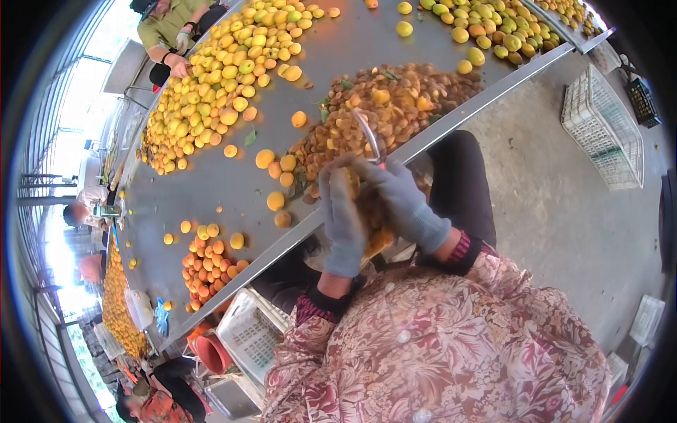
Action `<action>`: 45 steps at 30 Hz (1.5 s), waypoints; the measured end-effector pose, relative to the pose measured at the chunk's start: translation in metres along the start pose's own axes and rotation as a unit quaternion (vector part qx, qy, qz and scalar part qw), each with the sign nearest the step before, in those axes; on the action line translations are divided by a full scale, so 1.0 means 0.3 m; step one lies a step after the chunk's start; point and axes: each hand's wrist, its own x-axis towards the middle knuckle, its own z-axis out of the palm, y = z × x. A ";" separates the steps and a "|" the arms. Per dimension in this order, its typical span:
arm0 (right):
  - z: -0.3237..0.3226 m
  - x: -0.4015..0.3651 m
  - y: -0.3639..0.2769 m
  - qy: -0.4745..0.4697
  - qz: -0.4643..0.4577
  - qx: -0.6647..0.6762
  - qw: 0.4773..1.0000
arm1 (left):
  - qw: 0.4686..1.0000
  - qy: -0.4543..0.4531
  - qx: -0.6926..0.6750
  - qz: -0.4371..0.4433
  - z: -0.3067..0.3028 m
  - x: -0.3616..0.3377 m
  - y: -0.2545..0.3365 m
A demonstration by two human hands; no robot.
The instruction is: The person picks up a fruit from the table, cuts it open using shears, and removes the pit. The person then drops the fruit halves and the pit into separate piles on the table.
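My right hand point(407, 201), in a grey glove, is closed around a small tool with a red handle and a thin curved metal blade point(367, 132) that points up and away from me. My left hand point(342, 225), gloved alike, is pressed against the right one with its fingers curled. Whatever the left fingers hold is hidden and blurred. Both hands are at the metal table's near edge, above orange fruit pieces point(379, 242) between my knees. Just beyond them lies a heap of brown apricot pits point(331, 137) mixed with some fruit.
Yellow apricots point(211, 84) form a large heap at the upper left; greener ones point(508, 28) lie upper right. Orange apricots point(211, 264) are piled left. White crates point(603, 130) stand on the floor, near a red bucket point(211, 352). A co-worker's hand point(178, 65) touches fruit across the table.
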 end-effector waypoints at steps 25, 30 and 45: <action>-0.095 -0.019 -0.054 -0.225 -0.093 0.127 0.962 | 0.849 -0.009 -0.463 -0.254 -0.060 0.080 0.037; -0.130 -0.054 -0.046 -0.198 -0.106 0.078 0.971 | 0.899 -0.037 -0.356 -0.254 -0.119 -0.004 0.011; -0.142 -0.013 -0.121 -0.022 -0.295 -0.170 0.940 | 0.900 -0.166 -0.268 -0.302 -0.212 -0.145 -0.096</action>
